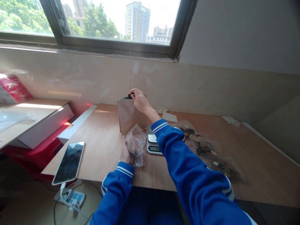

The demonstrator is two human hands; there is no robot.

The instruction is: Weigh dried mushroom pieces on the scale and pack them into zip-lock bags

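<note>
My right hand (pixel 140 101) grips the top edge of a brown kraft paper bag (pixel 127 116), which stands upright on the wooden desk (pixel 102 151). A small black item shows at the bag's mouth, under my fingers. My left hand (pixel 126 152) holds a transparent zip bag (pixel 136 144) with red-striped edging and small dark contents, just in front of the paper bag. A digital kitchen scale (pixel 152 141) sits to the right of the zip bag, partly hidden by my right sleeve.
Several transparent bags with dark contents (pixel 205 146) lie to the right. A smartphone (pixel 69 162) lies at the desk's left edge, cabled to a power strip (pixel 71 199) on the floor. A lower shelf (pixel 23 121) and red box (pixel 7 89) stand left; wall behind.
</note>
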